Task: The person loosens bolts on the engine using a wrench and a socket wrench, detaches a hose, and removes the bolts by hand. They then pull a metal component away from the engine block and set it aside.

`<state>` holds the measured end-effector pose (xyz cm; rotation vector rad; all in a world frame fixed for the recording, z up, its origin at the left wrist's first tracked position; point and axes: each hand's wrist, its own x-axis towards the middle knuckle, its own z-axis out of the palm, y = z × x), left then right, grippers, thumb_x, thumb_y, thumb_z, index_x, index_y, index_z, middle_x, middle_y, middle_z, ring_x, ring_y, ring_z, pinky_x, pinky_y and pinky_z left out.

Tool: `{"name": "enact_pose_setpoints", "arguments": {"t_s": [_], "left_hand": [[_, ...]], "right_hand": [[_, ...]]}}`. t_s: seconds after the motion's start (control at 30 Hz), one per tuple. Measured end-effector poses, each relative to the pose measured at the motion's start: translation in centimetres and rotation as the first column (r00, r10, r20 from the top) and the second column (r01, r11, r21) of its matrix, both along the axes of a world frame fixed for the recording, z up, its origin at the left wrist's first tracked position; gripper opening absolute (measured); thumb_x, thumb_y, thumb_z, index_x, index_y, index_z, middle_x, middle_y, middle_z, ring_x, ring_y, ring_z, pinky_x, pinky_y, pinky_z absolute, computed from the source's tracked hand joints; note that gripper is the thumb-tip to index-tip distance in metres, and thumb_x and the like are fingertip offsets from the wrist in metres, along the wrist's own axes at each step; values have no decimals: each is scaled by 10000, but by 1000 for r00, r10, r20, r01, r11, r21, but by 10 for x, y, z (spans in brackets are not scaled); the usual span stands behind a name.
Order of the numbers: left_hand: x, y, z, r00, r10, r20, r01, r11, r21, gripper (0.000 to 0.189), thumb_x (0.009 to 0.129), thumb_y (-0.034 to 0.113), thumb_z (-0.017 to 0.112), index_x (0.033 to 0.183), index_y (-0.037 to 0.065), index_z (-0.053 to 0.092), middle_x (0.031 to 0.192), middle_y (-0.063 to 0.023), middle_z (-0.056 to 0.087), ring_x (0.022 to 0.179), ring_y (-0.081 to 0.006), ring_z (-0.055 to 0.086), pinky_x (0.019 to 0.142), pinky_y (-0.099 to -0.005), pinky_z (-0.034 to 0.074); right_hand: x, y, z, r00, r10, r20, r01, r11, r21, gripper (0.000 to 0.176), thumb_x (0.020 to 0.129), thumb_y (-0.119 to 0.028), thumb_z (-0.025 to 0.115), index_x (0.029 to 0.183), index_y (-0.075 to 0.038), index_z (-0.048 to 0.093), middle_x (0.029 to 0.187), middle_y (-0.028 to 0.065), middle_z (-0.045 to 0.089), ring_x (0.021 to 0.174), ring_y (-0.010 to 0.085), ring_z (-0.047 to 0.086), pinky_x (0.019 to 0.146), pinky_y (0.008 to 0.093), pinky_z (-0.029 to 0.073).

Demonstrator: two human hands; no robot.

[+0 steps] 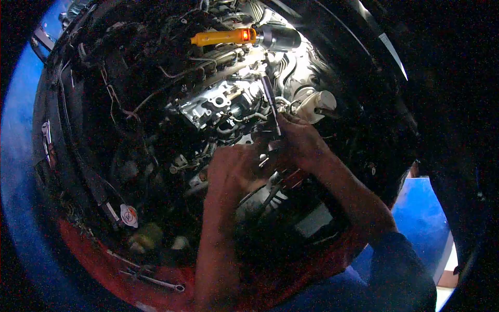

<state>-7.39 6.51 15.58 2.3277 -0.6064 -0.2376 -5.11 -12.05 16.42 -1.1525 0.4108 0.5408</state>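
Note:
Both my hands are down in a dark engine bay, side by side. My left hand (234,164) is curled at the engine's near side, its fingertips hidden in shadow. Close by on the right, my right hand (301,140) bends its fingers in toward the same spot. A slender dark rod (270,96) with a bright lower end runs down to the fingers of my right hand. Small shiny metal (263,158) shows between the hands. What either hand grips I cannot tell. Beyond them lies a lit, bare metal engine part (210,104) with bolt holes.
A yellow work light (223,37) lies across the engine, shining rightward. A whitish reservoir (317,106) stands right of the rod. Wrenches (166,283) rest on the red front panel (86,244). A radiator cap (129,216) is at the near left, another wrench (47,138) at the far left edge.

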Motion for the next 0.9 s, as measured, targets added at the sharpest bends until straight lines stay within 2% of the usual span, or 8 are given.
{"name": "enact_pose_setpoints", "arguments": {"t_s": [0.13, 0.3, 0.4, 0.53, 0.63, 0.73, 0.8, 0.9], "left_hand": [[1, -6, -2, 996, -83, 33, 78, 988, 135, 364, 804, 407, 616, 950, 74, 629, 708, -153, 652, 653, -336, 648, 583, -446, 506], [-4, -10, -4, 994, -27, 106, 23, 999, 39, 345, 809, 394, 621, 985, 97, 620, 662, -138, 635, 595, -317, 636, 530, -435, 496], [-5, -13, -12, 990, 1, 143, -9, 999, 52, 341, 809, 396, 621, 993, 109, 616, 642, -129, 629, 561, -311, 629, 507, -433, 491], [-3, -10, 3, 1000, 20, 0, -20, 998, 52, 301, 710, 286, 689, 910, 69, 627, 755, -158, 648, 680, -348, 639, 579, -440, 495], [-4, -11, -4, 996, -33, 88, 23, 993, 112, 358, 806, 377, 625, 1066, 131, 611, 648, -112, 635, 541, -304, 624, 503, -423, 494], [-8, -13, -9, 981, 29, 191, -31, 999, 8, 357, 798, 354, 628, 1078, 133, 606, 693, -110, 644, 588, -300, 638, 525, -423, 499], [-7, -14, -5, 984, 1, 176, -7, 999, 34, 338, 786, 336, 637, 1047, 123, 605, 719, -110, 646, 623, -301, 643, 545, -424, 503], [-5, -18, -7, 985, -39, 170, 15, 990, 137, 318, 772, 314, 649, 1010, 109, 602, 735, -113, 645, 655, -301, 647, 563, -425, 505]], "right_hand": [[-2, -11, -17, 1000, -17, 2, 17, 997, -70, 275, 950, -302, 527, 1088, -70, 581, 976, 71, 662, 809, 182, 635, 657, 353, 535], [-6, -5, -2, 994, 109, 6, -105, 970, -221, 279, 952, -301, 522, 1091, -69, 589, 991, 97, 663, 894, 235, 649, 702, 374, 543], [-4, -10, -18, 999, -27, -26, 29, 997, 70, 287, 944, -299, 536, 1094, -61, 589, 992, 116, 663, 956, 269, 646, 746, 391, 551], [-3, -10, -9, 1000, -12, -4, 12, 998, 54, 282, 935, -283, 553, 1100, -57, 586, 1018, 128, 664, 986, 283, 640, 773, 407, 551], [-3, -17, -10, 1000, 20, 7, -20, 999, -32, 286, 928, -287, 563, 1102, -61, 588, 1032, 130, 667, 956, 272, 647, 751, 392, 549], [-3, -17, -13, 1000, 8, 25, -6, 996, -85, 310, 928, -311, 560, 1088, -46, 592, 1019, 126, 672, 906, 245, 652, 715, 360, 539], [-1, -18, -15, 997, 74, 19, -70, 984, -161, 318, 935, -316, 549, 1065, -30, 599, 979, 110, 680, 851, 209, 650, 689, 328, 526], [-2, -15, -3, 972, 209, 108, -124, 845, -520, 327, 953, -309, 513, 1029, -5, 608, 918, 80, 676, 774, 161, 621, 665, 304, 504]]}}
